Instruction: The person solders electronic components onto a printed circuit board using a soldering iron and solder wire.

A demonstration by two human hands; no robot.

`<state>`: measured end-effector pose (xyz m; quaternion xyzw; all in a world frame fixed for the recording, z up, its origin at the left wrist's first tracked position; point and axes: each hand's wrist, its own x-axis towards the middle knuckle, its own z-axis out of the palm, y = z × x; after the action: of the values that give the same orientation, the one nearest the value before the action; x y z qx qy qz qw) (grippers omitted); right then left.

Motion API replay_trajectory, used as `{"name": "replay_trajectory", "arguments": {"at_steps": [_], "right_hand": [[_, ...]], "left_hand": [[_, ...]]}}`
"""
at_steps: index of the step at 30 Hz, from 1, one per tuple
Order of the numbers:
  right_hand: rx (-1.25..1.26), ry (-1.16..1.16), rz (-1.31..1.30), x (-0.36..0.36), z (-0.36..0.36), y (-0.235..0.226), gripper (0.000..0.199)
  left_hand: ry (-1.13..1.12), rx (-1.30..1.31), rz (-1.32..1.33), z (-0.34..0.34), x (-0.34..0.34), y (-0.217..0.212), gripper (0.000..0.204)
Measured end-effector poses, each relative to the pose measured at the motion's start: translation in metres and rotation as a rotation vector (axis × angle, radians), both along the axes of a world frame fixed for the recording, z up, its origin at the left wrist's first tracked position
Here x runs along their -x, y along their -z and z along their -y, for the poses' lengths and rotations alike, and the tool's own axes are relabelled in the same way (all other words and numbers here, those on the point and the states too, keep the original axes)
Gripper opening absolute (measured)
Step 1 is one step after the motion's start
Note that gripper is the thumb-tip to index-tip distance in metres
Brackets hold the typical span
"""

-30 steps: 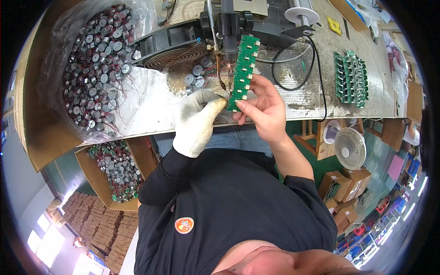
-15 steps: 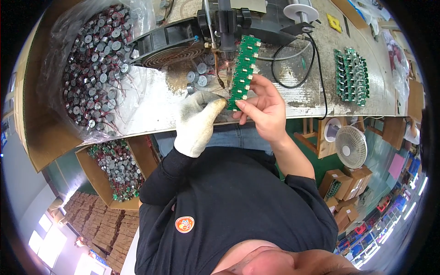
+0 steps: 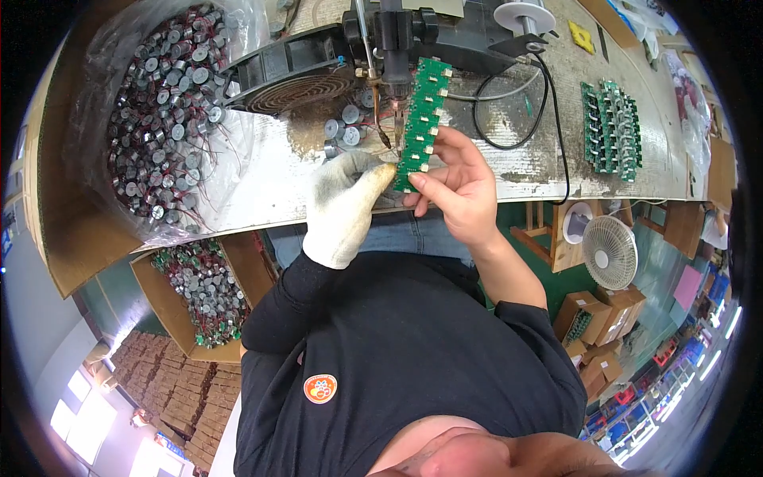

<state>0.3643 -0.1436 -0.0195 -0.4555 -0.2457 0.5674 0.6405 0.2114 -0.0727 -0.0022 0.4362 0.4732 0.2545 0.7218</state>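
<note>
My right hand (image 3: 453,184), bare, grips the lower end of a long green circuit board strip (image 3: 425,111) between thumb and fingers. The strip stands tilted, with a row of small white connectors along its right edge. My left hand (image 3: 346,195), in a white glove with stained fingertips, is closed in a pinch against the strip's lower left edge. Whatever it pinches is hidden by the glove. Just above the fingertips, a soldering tip (image 3: 385,137) points down beside the strip, below a black upright holder (image 3: 395,60). A few small round motors (image 3: 350,136) lie behind my left hand.
A plastic bag of wired motors (image 3: 171,103) lies at left beside a black blower fan (image 3: 298,79). Stacked circuit boards (image 3: 610,131) rest at right, past a black cable (image 3: 556,119). Below the table edge are a box of parts (image 3: 203,294) and a white fan (image 3: 610,253).
My left fingertips have moved slightly up along the strip's edge. The strip has shifted up a little, and my right hand keeps its grip.
</note>
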Motion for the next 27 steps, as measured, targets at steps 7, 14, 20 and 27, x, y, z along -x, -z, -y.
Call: {"name": "replay_trajectory", "arguments": {"at_steps": [7,14,20,27], "right_hand": [[0.006,0.006,0.000,-0.001,-0.001,-0.002,0.055],[-0.001,0.010,0.013,-0.001,0.000,0.000,0.054],[0.022,0.007,0.013,0.004,-0.002,0.002,0.055],[0.086,0.063,0.069,-0.003,0.003,0.005,0.057]], "left_hand": [[0.010,0.078,0.019,-0.001,-0.003,-0.004,0.017],[-0.007,0.012,0.023,0.000,-0.002,0.003,0.017],[0.002,0.015,-0.002,-0.002,0.003,0.008,0.016],[0.090,-0.335,-0.214,-0.003,0.036,-0.005,0.025]]}}
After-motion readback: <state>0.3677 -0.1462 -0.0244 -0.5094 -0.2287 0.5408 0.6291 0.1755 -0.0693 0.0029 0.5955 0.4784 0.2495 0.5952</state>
